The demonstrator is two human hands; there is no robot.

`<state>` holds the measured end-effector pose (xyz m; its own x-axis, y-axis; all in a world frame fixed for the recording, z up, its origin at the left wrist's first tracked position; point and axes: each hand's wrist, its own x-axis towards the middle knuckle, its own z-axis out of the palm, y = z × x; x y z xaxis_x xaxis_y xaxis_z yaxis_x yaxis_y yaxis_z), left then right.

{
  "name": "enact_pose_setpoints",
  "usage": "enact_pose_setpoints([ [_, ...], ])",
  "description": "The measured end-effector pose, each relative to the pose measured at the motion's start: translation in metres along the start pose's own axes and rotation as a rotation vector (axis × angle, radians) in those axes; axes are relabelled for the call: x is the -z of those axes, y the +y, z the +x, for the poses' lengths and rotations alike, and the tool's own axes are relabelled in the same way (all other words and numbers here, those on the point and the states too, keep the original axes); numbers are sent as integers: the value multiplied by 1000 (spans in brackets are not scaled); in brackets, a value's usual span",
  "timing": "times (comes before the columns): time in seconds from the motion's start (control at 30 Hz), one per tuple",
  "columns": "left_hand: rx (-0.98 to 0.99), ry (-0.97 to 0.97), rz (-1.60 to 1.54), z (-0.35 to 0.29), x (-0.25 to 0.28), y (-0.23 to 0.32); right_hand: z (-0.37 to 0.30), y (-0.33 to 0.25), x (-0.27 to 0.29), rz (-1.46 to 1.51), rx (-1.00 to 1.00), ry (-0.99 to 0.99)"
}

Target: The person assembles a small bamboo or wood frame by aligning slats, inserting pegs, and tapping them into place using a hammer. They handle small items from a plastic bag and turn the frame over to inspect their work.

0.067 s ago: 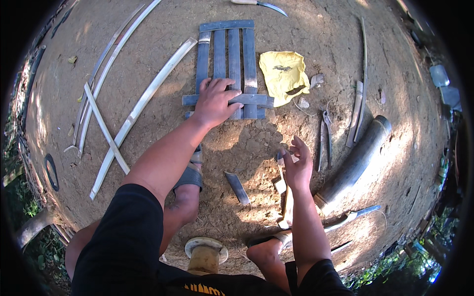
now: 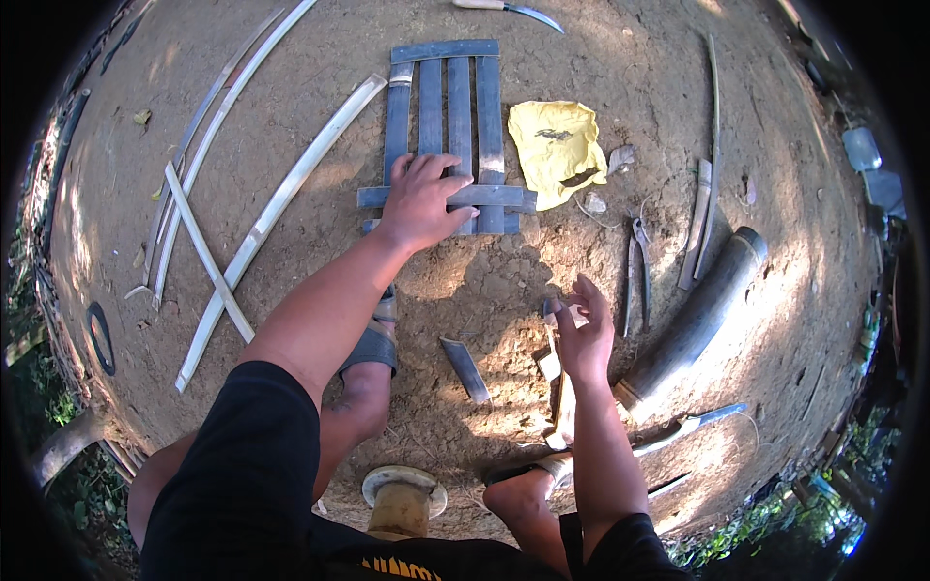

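My left hand (image 2: 423,201) lies across a crosswise dark bamboo slat (image 2: 499,196), with thumb and forefinger on either side of it. Under that slat several lengthwise bamboo slats (image 2: 458,116) lie side by side, joined at the far end by another cross slat (image 2: 446,49). Its other fingers rest on the lengthwise slats. My right hand (image 2: 587,339) hovers over the ground to the right, thumb apart from the bent fingers, and nothing held can be made out. Below it is a wooden piece like a handle (image 2: 563,407), partly hidden by the hand and wrist.
A yellow wrapper (image 2: 552,145) lies right of the slats, with pliers (image 2: 636,266) and a thick bamboo tube (image 2: 702,315) beyond. Split bamboo strips (image 2: 291,213) spread leftward. A short bamboo piece (image 2: 466,370), a long knife (image 2: 693,423) and a curved blade (image 2: 523,13) lie around.
My right hand has shifted very slightly downward. My left hand stays in place on the slats.
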<state>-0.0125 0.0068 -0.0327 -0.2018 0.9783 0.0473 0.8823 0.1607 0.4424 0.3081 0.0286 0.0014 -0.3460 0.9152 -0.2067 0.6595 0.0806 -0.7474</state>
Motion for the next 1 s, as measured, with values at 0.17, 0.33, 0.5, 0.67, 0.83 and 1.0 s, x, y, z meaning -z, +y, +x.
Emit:
enact_pose_setpoints([
  [0.17, 161, 168, 54, 14, -8, -4, -37, 3, 11, -44, 34, -21],
  [0.33, 491, 218, 225, 58, -26, 6, -95, 31, 25, -90, 126, -74],
  [0.5, 475, 188, 209, 53, -43, -2, -128, 38, 42, -161, -21, -175],
  [0.67, 463, 130, 186, 54, -38, 3, -143, 57, 40, -391, -125, -124],
  [0.83, 464, 124, 167, 53, -38, 5, -155, 75, 22, -405, -221, -124],
  [1.0, 471, 126, 179, 53, -37, 2, -120, 42, 4, -444, -3, -60],
])
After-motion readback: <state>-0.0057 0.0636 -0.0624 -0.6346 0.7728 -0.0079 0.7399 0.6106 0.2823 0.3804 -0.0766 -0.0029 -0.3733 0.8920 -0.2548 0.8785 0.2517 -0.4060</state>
